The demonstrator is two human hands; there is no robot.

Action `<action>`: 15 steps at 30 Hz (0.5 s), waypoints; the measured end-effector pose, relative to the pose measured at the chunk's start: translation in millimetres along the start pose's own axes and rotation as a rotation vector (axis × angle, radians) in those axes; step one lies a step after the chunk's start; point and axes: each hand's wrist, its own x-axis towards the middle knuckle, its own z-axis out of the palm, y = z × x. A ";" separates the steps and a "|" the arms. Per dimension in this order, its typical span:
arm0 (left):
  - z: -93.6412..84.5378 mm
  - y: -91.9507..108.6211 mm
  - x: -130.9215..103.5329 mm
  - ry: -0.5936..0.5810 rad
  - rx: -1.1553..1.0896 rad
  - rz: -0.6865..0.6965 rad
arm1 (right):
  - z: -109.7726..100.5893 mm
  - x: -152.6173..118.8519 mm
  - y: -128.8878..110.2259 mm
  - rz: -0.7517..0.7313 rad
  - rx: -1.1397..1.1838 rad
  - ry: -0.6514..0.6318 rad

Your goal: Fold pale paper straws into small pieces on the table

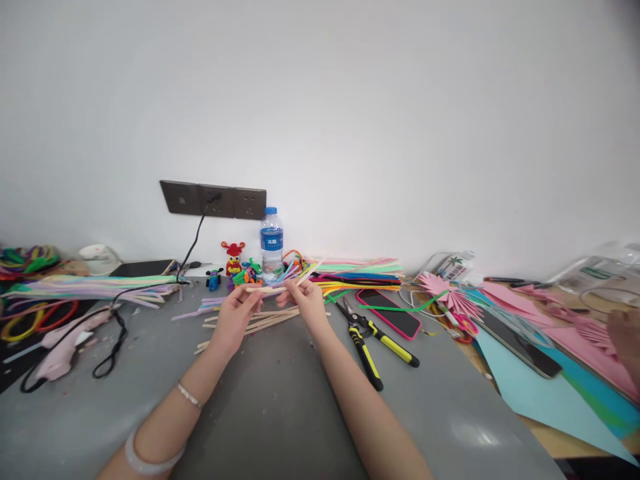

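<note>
Between my two hands runs a cream pipe cleaner (270, 290), held roughly level above the table. My left hand (241, 316) pinches its left end between thumb and fingers. Closed on its right part is my right hand (306, 301), and a pale length sticks up beyond those fingers. Below and behind the hands, several beige pipe cleaners (273, 322) lie loose on the grey table (260, 400). Pliers with yellow and black handles (367, 357) rest to the right of my right forearm, jaws toward the wall.
A water bottle (271, 250) and small pipe-cleaner figures (233, 260) stand by the wall. A pink glue gun (63, 350) lies left with its black cord. Right are a red-cased phone (393, 313), pink paper fans (445, 297), blue paper (530, 387) and another person's hand (625, 340).
</note>
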 end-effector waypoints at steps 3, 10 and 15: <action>-0.7 1.8 2.0 0.055 -0.114 -0.027 | 7.1 -3.1 4.0 0.040 0.018 -0.109; 0.2 4.7 0.9 0.035 -0.184 -0.094 | 14.2 -9.4 5.7 0.099 0.013 -0.254; -1.1 4.6 1.3 0.041 -0.175 -0.112 | 14.8 -10.7 2.7 0.131 0.012 -0.293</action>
